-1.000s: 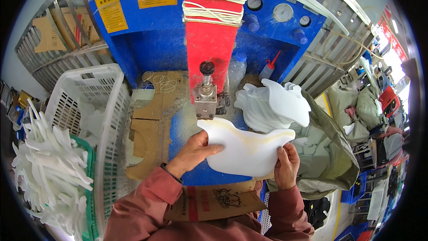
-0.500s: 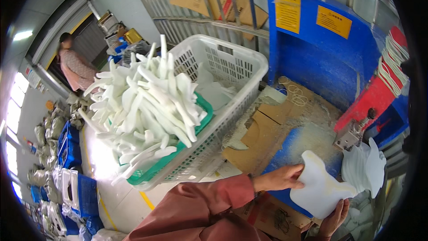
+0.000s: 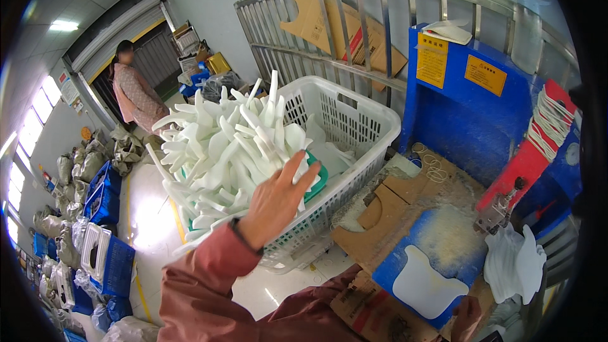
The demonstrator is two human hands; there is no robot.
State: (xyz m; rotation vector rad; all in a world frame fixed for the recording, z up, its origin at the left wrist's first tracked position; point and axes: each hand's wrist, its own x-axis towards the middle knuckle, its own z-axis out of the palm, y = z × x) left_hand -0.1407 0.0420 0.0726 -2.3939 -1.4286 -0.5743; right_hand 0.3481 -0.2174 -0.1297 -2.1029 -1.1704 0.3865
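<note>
My left hand point(image 3: 277, 197) reaches out with its fingers apart, holding nothing, in front of a heap of white curved foam-like pieces point(image 3: 218, 145). The heap fills a green basket point(image 3: 320, 180) that sits on a larger white plastic basket point(image 3: 380, 133). A flat white cut-out piece point(image 3: 425, 284) with a curved outline lies on a blue board point(image 3: 392, 272). Close to its lower right corner is my right hand point(image 3: 467, 314), dim and blurred, so its fingers do not show clearly. More white cut-outs point(image 3: 510, 263) hang in a bunch to the right.
A blue machine point(image 3: 456, 101) with a red arm point(image 3: 525, 152) wound with cord stands at right, a metal clamp-like part point(image 3: 497, 214) at its end. Cardboard point(image 3: 370, 237) covers the dusty work surface. Behind runs a metal railing point(image 3: 348, 66). Another person point(image 3: 136, 92) stands far left.
My left hand has let go of the flat white piece and moved left and up to the heap. That piece now rests on the blue board. The view has shifted leftward.
</note>
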